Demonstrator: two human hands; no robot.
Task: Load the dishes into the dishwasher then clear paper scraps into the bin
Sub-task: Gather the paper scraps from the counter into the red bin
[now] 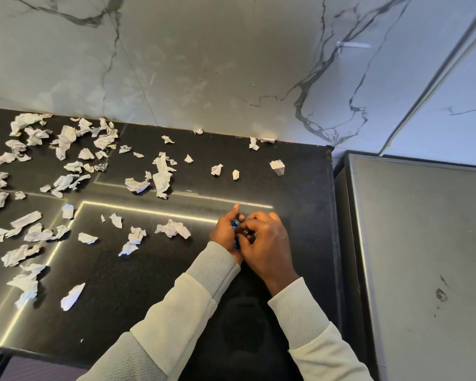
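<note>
Nearby, pinches a blue scrap (pixel 235 225) between left hand (pixel 225 233) and right hand (pixel 265 244), fingers of both curled round it. Beyond, leaves paper scraps (pixel 162 178) strewn across counter (pixel 291 188) to wall (pixel 204 64). Shows no dishes, no bin; seems barely started on clearing.

A glossy black countertop (pixel 286 174) meets a grey-veined marble wall (pixel 204 64), with a scuffed grey metal cabinet (pixel 423 243) just beside its right edge.

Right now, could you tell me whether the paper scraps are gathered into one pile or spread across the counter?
Spread: the crumpled paper scraps lie apart over the black counter, thickest on the left, in no single pile.
</note>
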